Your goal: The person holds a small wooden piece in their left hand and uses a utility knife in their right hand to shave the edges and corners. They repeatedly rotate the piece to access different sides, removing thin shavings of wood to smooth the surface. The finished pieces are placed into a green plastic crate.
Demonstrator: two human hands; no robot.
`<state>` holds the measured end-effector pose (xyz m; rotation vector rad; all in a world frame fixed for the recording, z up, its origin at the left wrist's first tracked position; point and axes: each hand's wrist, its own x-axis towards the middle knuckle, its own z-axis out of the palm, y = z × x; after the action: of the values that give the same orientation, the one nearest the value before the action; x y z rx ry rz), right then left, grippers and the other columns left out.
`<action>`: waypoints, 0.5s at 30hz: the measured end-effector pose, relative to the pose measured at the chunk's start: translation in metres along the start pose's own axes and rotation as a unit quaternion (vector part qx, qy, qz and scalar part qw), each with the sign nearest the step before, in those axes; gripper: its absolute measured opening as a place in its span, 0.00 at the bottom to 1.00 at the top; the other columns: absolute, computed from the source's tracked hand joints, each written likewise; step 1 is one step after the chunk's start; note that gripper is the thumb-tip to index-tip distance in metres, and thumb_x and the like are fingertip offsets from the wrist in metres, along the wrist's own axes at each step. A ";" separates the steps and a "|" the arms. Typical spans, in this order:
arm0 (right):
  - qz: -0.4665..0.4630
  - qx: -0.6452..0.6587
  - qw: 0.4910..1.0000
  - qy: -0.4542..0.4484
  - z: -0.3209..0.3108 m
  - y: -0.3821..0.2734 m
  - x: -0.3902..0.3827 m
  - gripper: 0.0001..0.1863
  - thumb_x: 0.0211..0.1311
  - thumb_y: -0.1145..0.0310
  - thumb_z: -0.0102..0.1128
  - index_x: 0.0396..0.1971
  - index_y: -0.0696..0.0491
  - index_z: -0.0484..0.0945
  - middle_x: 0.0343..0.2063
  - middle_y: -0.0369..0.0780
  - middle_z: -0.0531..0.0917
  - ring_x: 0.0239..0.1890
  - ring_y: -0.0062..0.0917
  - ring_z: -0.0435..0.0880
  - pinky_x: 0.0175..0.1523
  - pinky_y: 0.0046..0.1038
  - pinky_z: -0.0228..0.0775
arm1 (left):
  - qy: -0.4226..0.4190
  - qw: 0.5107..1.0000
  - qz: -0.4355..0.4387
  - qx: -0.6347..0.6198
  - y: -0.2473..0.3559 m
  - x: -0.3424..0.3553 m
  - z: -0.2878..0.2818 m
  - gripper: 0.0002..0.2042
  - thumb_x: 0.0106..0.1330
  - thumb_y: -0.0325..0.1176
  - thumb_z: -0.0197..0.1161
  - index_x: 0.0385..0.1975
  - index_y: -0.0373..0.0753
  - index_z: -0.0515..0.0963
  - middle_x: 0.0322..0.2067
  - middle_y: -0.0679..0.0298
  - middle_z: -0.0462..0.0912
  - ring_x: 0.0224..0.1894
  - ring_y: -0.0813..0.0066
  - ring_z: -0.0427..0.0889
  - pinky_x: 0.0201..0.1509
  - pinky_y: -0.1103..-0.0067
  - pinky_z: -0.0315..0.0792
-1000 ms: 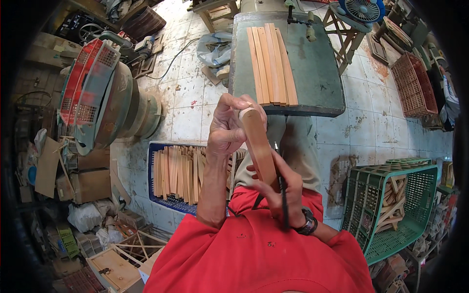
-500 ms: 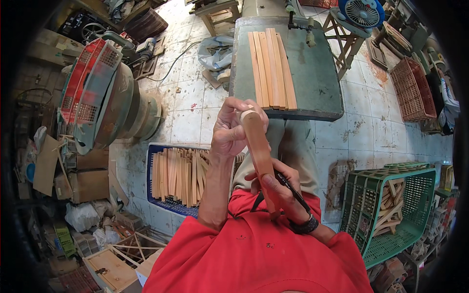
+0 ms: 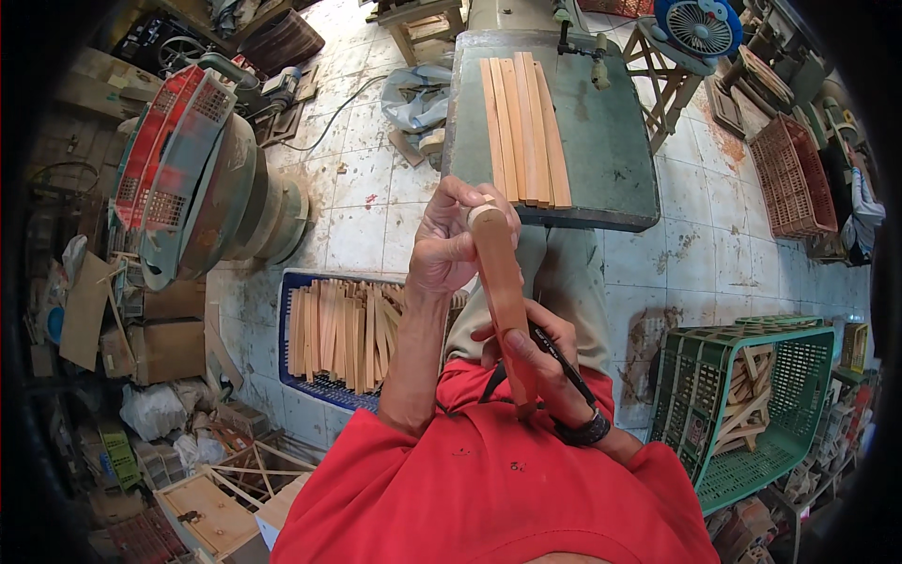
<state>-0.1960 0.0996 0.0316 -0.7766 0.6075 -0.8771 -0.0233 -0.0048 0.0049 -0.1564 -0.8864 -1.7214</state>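
Note:
A long wooden strip [image 3: 501, 282] is held up lengthwise in front of my chest, its rounded far end raised near the table edge. My left hand [image 3: 442, 246] pinches that far end between thumb and fingers. Lower down, my right hand [image 3: 556, 383] grips the strip near its lower end, thumb along its side. A black pen [image 3: 556, 351] is also tucked in my right hand, lying slantwise beside the strip. Beyond the hands, several flat wooden strips [image 3: 528, 132] lie side by side on the dark green table [image 3: 606, 160].
Left of my legs stands a blue crate [image 3: 291, 371] full of wooden strips. On the right, a green crate [image 3: 686, 414] lies tipped, with wood pieces inside. A large round machine [image 3: 246, 197] stands at left. A blue fan [image 3: 697, 28] sits on a stool at far right.
The strip's far end and my left hand have shifted slightly up and to the right. Both hands keep their hold, and the pen stays in my right hand.

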 end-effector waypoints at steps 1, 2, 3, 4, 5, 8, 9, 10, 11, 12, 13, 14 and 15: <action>0.000 -0.001 1.000 0.000 0.000 0.000 0.000 0.26 0.67 0.60 0.59 0.55 0.66 0.70 0.37 0.45 0.83 0.31 0.22 0.81 0.39 0.23 0.74 | -0.001 1.000 -0.004 -0.007 0.001 0.000 0.000 0.19 0.63 0.25 0.62 0.54 0.45 0.70 0.41 0.50 0.68 0.42 0.59 0.71 0.34 0.53 0.86; 0.000 -0.001 1.000 0.000 0.000 0.000 0.000 0.26 0.67 0.60 0.58 0.55 0.66 0.70 0.37 0.45 0.83 0.31 0.21 0.81 0.39 0.23 0.74 | -0.003 1.000 -0.009 -0.013 0.001 0.000 0.000 0.19 0.63 0.25 0.62 0.54 0.45 0.70 0.41 0.50 0.69 0.42 0.59 0.71 0.34 0.53 0.86; -0.001 -0.002 1.000 0.000 0.000 0.000 0.000 0.26 0.67 0.61 0.58 0.55 0.66 0.70 0.37 0.45 0.83 0.31 0.21 0.81 0.39 0.23 0.74 | -0.003 1.000 -0.010 -0.012 0.002 0.001 0.001 0.19 0.63 0.25 0.62 0.53 0.45 0.70 0.41 0.50 0.69 0.42 0.58 0.71 0.34 0.53 0.86; -0.003 0.001 1.000 -0.002 0.000 0.000 -0.001 0.25 0.67 0.61 0.58 0.55 0.66 0.69 0.37 0.45 0.83 0.31 0.21 0.81 0.39 0.23 0.74 | -0.003 1.000 -0.011 -0.011 0.003 0.002 0.002 0.19 0.63 0.25 0.62 0.53 0.45 0.70 0.41 0.49 0.69 0.42 0.58 0.71 0.34 0.53 0.86; -0.005 0.003 1.000 -0.003 0.000 0.001 0.000 0.25 0.67 0.61 0.58 0.55 0.66 0.69 0.37 0.45 0.83 0.31 0.22 0.81 0.39 0.23 0.74 | -0.004 1.000 -0.013 -0.011 0.003 0.003 0.002 0.19 0.63 0.24 0.62 0.53 0.45 0.70 0.41 0.49 0.69 0.42 0.58 0.71 0.34 0.53 0.86; 0.002 0.017 1.000 -0.008 -0.001 0.001 -0.001 0.25 0.67 0.62 0.58 0.55 0.66 0.69 0.37 0.46 0.83 0.32 0.22 0.81 0.40 0.23 0.75 | -0.002 1.000 -0.010 0.012 0.004 0.002 -0.001 0.18 0.63 0.24 0.62 0.52 0.45 0.70 0.40 0.49 0.69 0.41 0.58 0.72 0.34 0.53 0.86; 0.007 0.023 1.000 -0.009 -0.002 0.001 -0.001 0.25 0.67 0.62 0.58 0.55 0.66 0.69 0.37 0.46 0.83 0.32 0.22 0.82 0.40 0.23 0.75 | -0.007 1.000 -0.010 0.008 0.004 0.002 -0.001 0.18 0.63 0.24 0.62 0.52 0.45 0.70 0.41 0.49 0.69 0.41 0.58 0.72 0.34 0.53 0.86; 0.006 0.018 1.000 -0.010 -0.002 0.002 -0.002 0.25 0.67 0.62 0.58 0.56 0.66 0.69 0.37 0.46 0.83 0.32 0.22 0.82 0.40 0.23 0.75 | -0.012 1.000 -0.011 0.005 0.003 0.003 -0.001 0.18 0.63 0.24 0.62 0.52 0.45 0.70 0.41 0.49 0.69 0.41 0.58 0.72 0.34 0.53 0.86; 0.005 0.014 1.000 -0.011 -0.002 0.002 -0.002 0.25 0.67 0.63 0.58 0.56 0.66 0.68 0.37 0.46 0.83 0.32 0.22 0.82 0.40 0.24 0.75 | -0.017 1.000 -0.011 0.001 0.003 0.003 -0.002 0.18 0.63 0.24 0.62 0.52 0.45 0.70 0.41 0.49 0.69 0.41 0.58 0.72 0.34 0.53 0.86; 0.004 0.009 1.000 -0.013 -0.002 0.002 -0.002 0.25 0.67 0.63 0.58 0.56 0.66 0.68 0.37 0.46 0.83 0.32 0.22 0.82 0.40 0.24 0.75 | -0.018 1.000 -0.011 0.000 0.003 0.003 -0.001 0.18 0.63 0.24 0.62 0.52 0.45 0.70 0.41 0.49 0.69 0.41 0.58 0.72 0.34 0.53 0.86; 0.007 0.009 1.000 -0.010 -0.001 0.001 -0.003 0.25 0.67 0.62 0.58 0.56 0.66 0.68 0.37 0.46 0.83 0.32 0.22 0.82 0.40 0.24 0.75 | -0.019 1.000 -0.011 -0.002 0.003 0.003 -0.001 0.18 0.63 0.24 0.62 0.52 0.45 0.70 0.41 0.49 0.69 0.41 0.58 0.72 0.34 0.52 0.86; 0.009 0.009 1.000 -0.008 0.000 0.001 -0.003 0.26 0.67 0.62 0.58 0.56 0.66 0.68 0.37 0.46 0.83 0.33 0.22 0.82 0.40 0.24 0.75 | -0.021 1.000 -0.011 -0.003 0.003 0.003 -0.001 0.18 0.63 0.24 0.61 0.52 0.45 0.70 0.41 0.49 0.69 0.41 0.57 0.72 0.34 0.52 0.86; 0.010 0.010 1.000 -0.005 0.000 0.001 -0.003 0.26 0.67 0.62 0.58 0.56 0.66 0.68 0.37 0.46 0.83 0.33 0.22 0.82 0.41 0.24 0.75 | -0.017 1.000 -0.013 -0.004 0.004 0.003 -0.001 0.18 0.63 0.23 0.61 0.52 0.45 0.70 0.41 0.49 0.69 0.41 0.57 0.72 0.34 0.52 0.86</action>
<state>-0.1972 0.1019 0.0313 -0.7558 0.5955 -0.8585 -0.0209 -0.0078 0.0073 -0.1793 -0.9100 -1.7511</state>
